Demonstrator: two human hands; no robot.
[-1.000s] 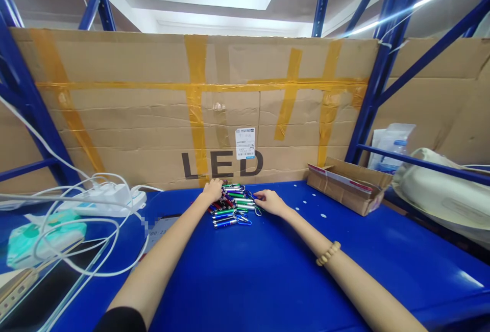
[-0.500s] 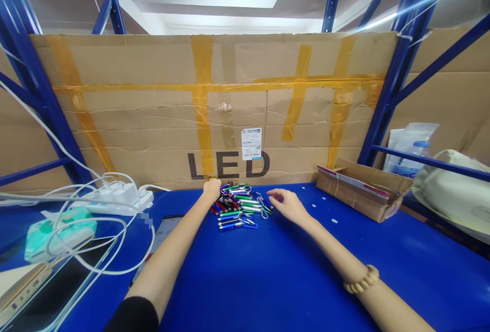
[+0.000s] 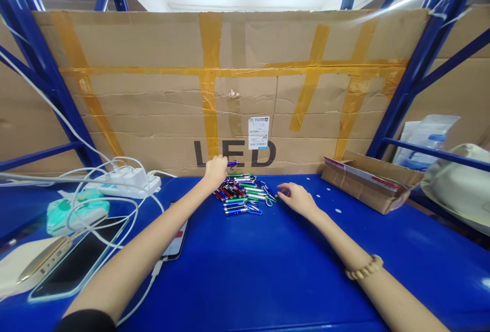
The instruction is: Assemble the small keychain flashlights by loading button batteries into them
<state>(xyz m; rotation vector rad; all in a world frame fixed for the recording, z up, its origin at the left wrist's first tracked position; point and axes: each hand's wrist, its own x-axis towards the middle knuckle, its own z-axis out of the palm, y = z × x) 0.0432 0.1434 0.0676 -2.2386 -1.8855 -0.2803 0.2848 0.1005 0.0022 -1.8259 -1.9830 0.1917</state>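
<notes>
A pile of small metal keychain flashlights (image 3: 245,193) in red, green, blue, black and silver lies on the blue tabletop, several with carabiner clips. My left hand (image 3: 216,170) is raised just above the pile's back left side, fingers closed on a purple keychain flashlight (image 3: 233,163) that sticks out to the right. At the pile's right edge my right hand (image 3: 295,198) hovers low with curved, parted fingers and nothing visible in them. Its fingertips are close to a blue flashlight; whether they touch it I cannot tell.
A large taped cardboard box (image 3: 172,112) stands behind the pile. An open cardboard tray (image 3: 367,181) sits at right. At left are a phone (image 3: 178,243), a power strip (image 3: 122,184), white cables, a tissue pack (image 3: 78,212) and a tablet-like device (image 3: 82,265). Blue rack posts flank the table.
My left hand has lifted from the pile with the purple flashlight. My right hand stays beside the pile. The view has tilted down slightly, showing more of the tabletop.
</notes>
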